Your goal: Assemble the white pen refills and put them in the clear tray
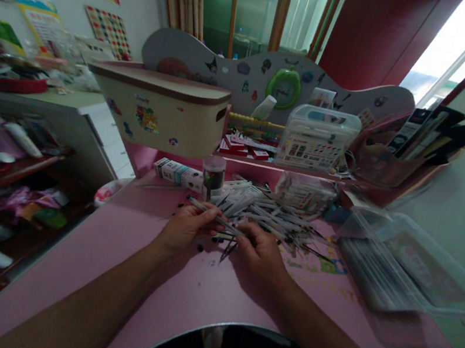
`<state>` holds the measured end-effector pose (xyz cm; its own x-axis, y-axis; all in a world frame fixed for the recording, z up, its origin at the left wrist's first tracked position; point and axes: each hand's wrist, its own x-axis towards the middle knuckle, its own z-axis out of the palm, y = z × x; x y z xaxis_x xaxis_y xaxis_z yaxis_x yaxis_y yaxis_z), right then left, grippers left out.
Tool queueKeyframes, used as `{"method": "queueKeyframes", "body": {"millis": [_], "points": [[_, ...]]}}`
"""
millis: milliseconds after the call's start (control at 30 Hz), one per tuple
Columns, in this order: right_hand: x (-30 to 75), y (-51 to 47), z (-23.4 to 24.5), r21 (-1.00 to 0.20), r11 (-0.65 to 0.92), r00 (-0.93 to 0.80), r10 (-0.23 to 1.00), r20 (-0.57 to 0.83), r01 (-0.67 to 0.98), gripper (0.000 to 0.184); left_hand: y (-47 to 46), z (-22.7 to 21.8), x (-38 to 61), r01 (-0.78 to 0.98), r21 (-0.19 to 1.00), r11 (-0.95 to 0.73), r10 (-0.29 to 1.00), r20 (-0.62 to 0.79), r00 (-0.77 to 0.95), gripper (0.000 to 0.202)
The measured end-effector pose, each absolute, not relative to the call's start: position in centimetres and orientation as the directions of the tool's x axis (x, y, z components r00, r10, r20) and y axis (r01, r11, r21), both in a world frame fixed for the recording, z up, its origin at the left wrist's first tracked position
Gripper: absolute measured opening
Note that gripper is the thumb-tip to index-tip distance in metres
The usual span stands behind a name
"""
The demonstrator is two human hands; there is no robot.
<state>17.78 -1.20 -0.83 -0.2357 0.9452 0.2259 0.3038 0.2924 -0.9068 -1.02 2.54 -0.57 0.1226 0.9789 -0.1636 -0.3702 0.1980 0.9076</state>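
My left hand [188, 227] is closed on a slim whitish pen [227, 224], which slants down to the right in front of me. The fingers of my right hand [261, 251] are closed round its other end. Thin dark pieces [227, 250] stick out below the right fingers; what they are is unclear. Just beyond both hands spreads a heap of white and clear pen barrels [262, 211]. Small black bits [200, 248], like pen caps, lie on the pink desk [193, 304] beside the left hand.
Behind the heap stand a clear round tub [214, 172] and a long printed box [177, 172]. A clear plastic bin [441, 286] with many pens [376, 275] is at the right. Above are a cream storage box [161, 117], a clear carry case [320, 141] and a green clock [283, 87].
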Motion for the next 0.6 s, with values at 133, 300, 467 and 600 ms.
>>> {"method": "queueKeyframes", "body": {"millis": [133,300,467,600], "points": [[18.2,-1.1,-0.7,-0.828,0.41,-0.286,0.905,0.316,0.382,0.019,2.4,-0.3,-0.9,-0.374,0.904,0.208,0.976,-0.167,0.141,0.033],[18.6,-1.1,-0.7,-0.73,0.519,-0.344,0.852,0.395,0.445,0.022,2.1,-0.1,-0.3,-0.395,0.899,0.189,0.979,-0.14,0.151,0.036],[18.7,-1.1,-0.6,-0.626,0.589,-0.359,0.808,0.468,0.51,0.023,1.7,-0.2,0.4,-0.396,0.906,0.146,0.989,-0.121,0.089,0.036],[18.8,-1.0,-0.5,-0.675,0.561,-0.362,0.827,0.43,0.48,0.022,1.4,-0.3,0.5,-0.375,0.912,0.164,0.986,-0.145,0.081,0.036]]}}
